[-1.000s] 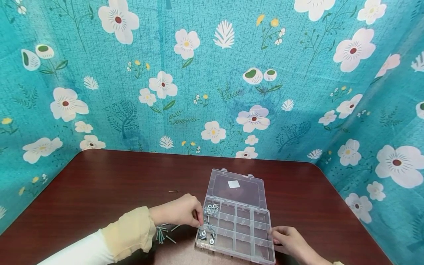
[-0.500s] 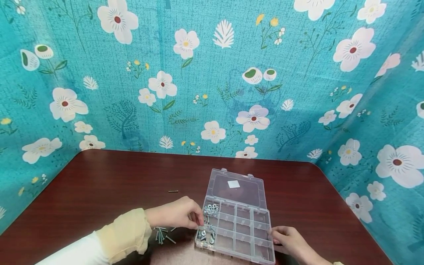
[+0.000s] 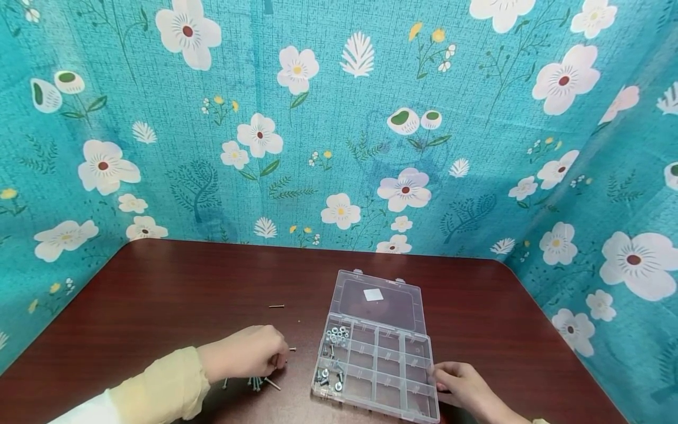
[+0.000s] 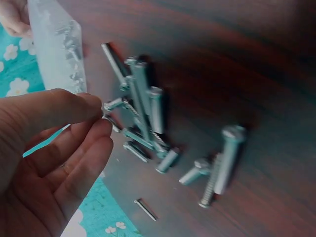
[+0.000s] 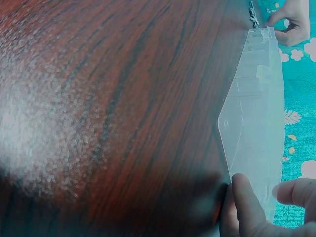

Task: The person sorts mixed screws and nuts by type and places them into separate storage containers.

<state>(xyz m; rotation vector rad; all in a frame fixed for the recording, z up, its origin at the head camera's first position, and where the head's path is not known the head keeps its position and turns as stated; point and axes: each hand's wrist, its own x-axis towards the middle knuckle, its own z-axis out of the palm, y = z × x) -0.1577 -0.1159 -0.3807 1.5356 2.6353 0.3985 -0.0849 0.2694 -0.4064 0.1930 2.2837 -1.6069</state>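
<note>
- Screws (image 4: 157,111) lie in a messy heap on the dark red table (image 3: 185,282), a bit left of the clear box (image 3: 362,386).
- One lone screw (image 3: 276,306) lies farther back, well apart from the heap. It could get forgotten, because it is so small.
- The left hand (image 3: 243,353) is right by the heap. Its thumb and fingers are bent close together, but I cannot tell if they pinch a screw. If they do, a loose pinch could let it slip and roll away.
- The right hand (image 3: 461,383) grips the right side of the box between thumb and fingers. If it pulls too hard, the box could tip and spill.
- Nuts (image 3: 338,334) sit in the back left pocket, and short bolts (image 3: 338,386) in the front left one. A quick, careless drop could land in the wrong pocket and mix them all up.
- The lid (image 3: 378,303) lies open behind the pockets. A bump from the left sleeve (image 3: 159,383) could flip it up, I think.
</note>
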